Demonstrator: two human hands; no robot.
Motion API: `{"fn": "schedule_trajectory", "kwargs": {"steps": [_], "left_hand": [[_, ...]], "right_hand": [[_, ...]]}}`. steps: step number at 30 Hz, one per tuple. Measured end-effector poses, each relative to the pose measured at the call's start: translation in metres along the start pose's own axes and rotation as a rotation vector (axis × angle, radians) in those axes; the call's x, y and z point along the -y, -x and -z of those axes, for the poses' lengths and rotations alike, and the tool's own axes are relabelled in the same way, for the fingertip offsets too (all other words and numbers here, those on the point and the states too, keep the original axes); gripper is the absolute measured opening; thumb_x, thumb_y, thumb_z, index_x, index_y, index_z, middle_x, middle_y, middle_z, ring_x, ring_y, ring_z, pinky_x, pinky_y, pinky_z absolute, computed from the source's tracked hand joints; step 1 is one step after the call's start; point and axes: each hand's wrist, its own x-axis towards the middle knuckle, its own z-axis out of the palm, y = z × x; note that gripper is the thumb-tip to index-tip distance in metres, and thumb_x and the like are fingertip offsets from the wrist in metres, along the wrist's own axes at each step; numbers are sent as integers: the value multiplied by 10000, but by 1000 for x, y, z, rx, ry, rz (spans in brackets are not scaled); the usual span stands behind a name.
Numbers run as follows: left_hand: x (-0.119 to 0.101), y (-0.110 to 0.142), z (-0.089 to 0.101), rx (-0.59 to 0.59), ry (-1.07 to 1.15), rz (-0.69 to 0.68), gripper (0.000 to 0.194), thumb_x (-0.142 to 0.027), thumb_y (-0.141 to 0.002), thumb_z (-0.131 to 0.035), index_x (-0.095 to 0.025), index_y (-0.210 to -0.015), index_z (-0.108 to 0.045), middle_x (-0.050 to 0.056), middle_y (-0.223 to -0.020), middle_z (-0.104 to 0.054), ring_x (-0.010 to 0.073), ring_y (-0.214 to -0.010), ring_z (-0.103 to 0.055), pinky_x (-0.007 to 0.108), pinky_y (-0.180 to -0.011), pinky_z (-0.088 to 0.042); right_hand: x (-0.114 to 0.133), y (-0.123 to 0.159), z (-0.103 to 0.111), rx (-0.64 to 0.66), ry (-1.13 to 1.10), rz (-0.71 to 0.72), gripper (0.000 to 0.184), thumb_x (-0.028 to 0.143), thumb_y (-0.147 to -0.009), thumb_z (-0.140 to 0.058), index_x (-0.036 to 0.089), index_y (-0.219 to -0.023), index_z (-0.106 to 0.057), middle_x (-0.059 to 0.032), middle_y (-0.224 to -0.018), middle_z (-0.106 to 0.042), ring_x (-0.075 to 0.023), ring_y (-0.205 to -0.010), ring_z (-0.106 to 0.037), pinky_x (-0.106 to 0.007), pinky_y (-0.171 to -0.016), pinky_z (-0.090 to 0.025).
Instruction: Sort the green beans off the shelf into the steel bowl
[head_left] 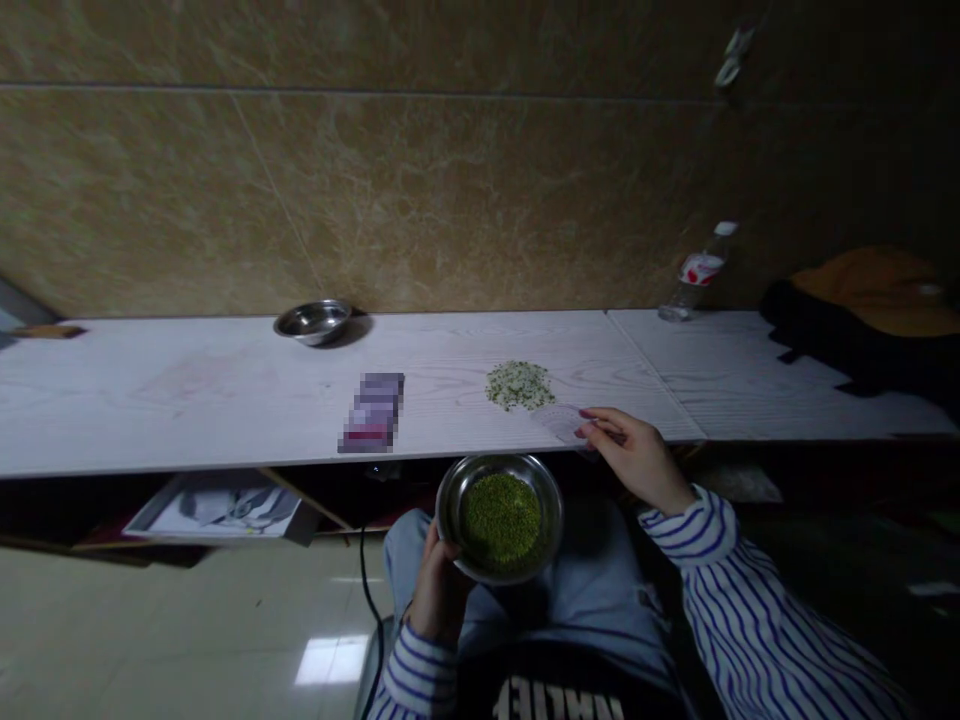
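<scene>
My left hand (440, 585) grips the left rim of a round steel bowl (553, 520), held over my lap just in front of the table edge. Small green beans (502, 518), like mung beans, cover its bottom. Between the thumb and fingers of my right hand (626, 450) is a thin, see-through plastic piece with a rounded edge (556, 420); its exact kind is unclear. It rests close to the tabletop, at the near side of a loose patch of white grains mixed with green beans (520, 385).
A second steel bowl (313, 322) stands near the wall at left. A blurred-out phone-like object (372, 412) lies on the white table (187, 400). Farther right are a plastic bottle (697, 272) and a yellow-and-black cap or bag (877, 300). Under the table sits an open white box (225, 505).
</scene>
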Motion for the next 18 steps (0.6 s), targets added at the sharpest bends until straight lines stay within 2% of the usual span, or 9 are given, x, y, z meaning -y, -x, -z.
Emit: {"fn": "schedule_trajectory", "kwargs": {"steps": [5, 8, 11, 18], "left_hand": [[7, 1, -9, -9, -8, 21, 511, -269, -676, -675, -284, -1186, -669, 85, -1105, -719, 332, -1038, -660, 419, -802, -536], [10, -1, -12, -46, -37, -1, 485, -292, -696, -684, -302, -1181, -671, 85, -1128, -710, 340, -1083, -648, 417, -812, -534], [12, -5, -13, -5, -21, -29, 485, -307, -696, -694, -305, -1181, -674, 87, -1151, -704, 349, -1143, -632, 418, -823, -538], [15, -20, -20, -1, 13, -53, 497, -282, -678, -729, -288, -1175, -715, 92, -1161, -735, 374, -1202, -617, 450, -884, -540]], "right_hand": [[-13, -26, 10, -47, -117, 40, 459, 569, -770, -736, 183, -1017, -716, -79, -783, -775, -200, -649, -702, -356, -645, -584], [-25, -53, 4, -123, -180, 43, 553, 651, -695, -753, 180, -978, -698, -60, -705, -751, -190, -600, -670, -356, -623, -562], [-38, -73, -6, -161, -209, 40, 618, 714, -661, -724, 168, -946, -673, -69, -681, -737, -189, -568, -648, -361, -586, -551], [-62, -80, -11, -280, -239, 13, 637, 700, -725, -675, 140, -1027, -670, -117, -764, -758, -215, -658, -688, -372, -619, -557]]}}
